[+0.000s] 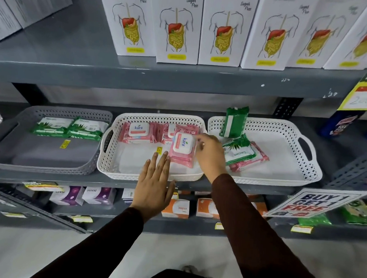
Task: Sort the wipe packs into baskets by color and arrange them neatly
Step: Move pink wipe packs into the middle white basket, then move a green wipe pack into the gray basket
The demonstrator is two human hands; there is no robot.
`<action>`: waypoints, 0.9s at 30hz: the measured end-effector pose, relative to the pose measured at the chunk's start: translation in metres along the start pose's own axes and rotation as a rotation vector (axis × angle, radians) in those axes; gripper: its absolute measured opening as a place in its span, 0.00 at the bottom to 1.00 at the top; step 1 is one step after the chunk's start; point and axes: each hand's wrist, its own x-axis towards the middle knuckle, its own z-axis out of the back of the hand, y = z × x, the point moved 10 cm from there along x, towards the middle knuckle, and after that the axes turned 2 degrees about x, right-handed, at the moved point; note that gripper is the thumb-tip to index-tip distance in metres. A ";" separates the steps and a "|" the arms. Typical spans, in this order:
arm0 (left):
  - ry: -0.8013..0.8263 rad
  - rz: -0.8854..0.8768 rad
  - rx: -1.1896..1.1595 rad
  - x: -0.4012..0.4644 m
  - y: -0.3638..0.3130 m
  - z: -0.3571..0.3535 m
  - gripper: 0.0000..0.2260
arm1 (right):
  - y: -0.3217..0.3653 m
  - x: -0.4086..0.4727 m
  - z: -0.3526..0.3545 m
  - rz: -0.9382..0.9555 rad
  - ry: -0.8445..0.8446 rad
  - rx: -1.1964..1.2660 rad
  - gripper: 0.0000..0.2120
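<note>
Right hand has its grip closed on the right edge of a pink pack, fingers curled over the top corner; the pack lies tilted, its rounded white lid facing up, in the middle basket. Left hand is released, flat and open, fingers straight and together, the fingertips touching the pack's lower left corner while the palm hangs over the basket's front rim.

Middle basket is white plastic, rectangular with rounded corners, perforated walls and a cut-out handle on its left end. Along its back wall sit more pink packs, soft glossy film with the same white lids.

Left of it stands a grey basket of the same perforated make, with two green packs flat at its back.

Right of the middle basket is another white basket. One green pack stands upright against its back wall; another green pack lies on pink packs near its left end.

All three baskets rest on a grey metal shelf.
</note>
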 end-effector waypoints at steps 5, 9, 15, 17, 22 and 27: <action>0.008 -0.025 0.023 0.009 -0.015 -0.004 0.31 | -0.036 0.000 0.071 -0.059 -0.322 -0.180 0.14; 0.011 -0.020 0.024 0.010 -0.016 -0.006 0.31 | -0.090 0.013 0.063 -0.324 0.053 -0.420 0.34; 0.012 -0.027 0.002 0.010 -0.019 -0.004 0.30 | -0.120 0.025 0.061 -0.413 0.291 -0.329 0.51; 0.016 -0.015 -0.005 0.010 -0.018 -0.004 0.30 | -0.123 0.030 0.063 -0.411 0.260 -0.129 0.53; 0.039 -0.029 -0.002 0.008 -0.018 -0.005 0.31 | -0.143 0.028 0.068 -0.577 0.148 0.179 0.31; 0.060 -0.055 -0.006 0.005 -0.015 0.000 0.31 | -0.138 0.019 0.069 -0.603 0.094 0.414 0.12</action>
